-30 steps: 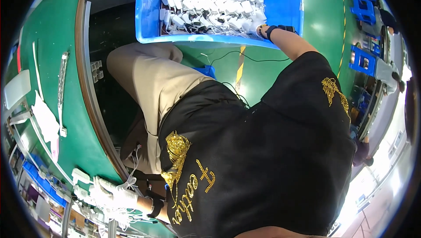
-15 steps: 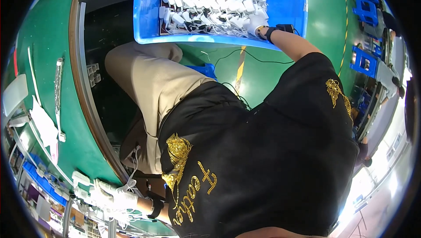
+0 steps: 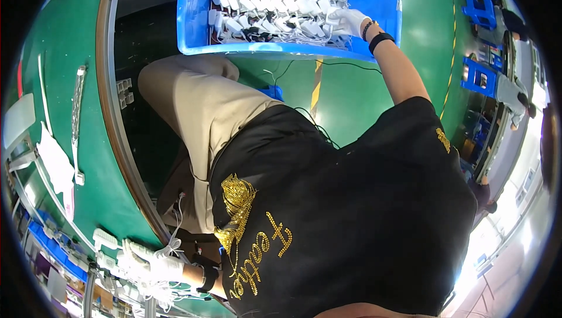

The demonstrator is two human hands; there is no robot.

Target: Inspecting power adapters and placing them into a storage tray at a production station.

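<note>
My right hand, in a white glove, reaches into a blue bin at the top of the view. Its fingers are closed round a white power adapter at the right end of the rows; the glove hides most of that piece. Rows of white power adapters with cords fill much of the bin, with some black parts among them. At the lower left, my gloved left hand rests among white corded pieces at the green table's edge. Its fingers look curled, but what they hold blends with the white glove.
The green table has a brown edge. A long slim tool and a white sheet lie on it. A dark cable runs below the bin. Blue stools and other people are at the far right.
My right hand has shifted slightly up and right inside the bin, its elbow swinging lower. My left hand has hardly moved.
</note>
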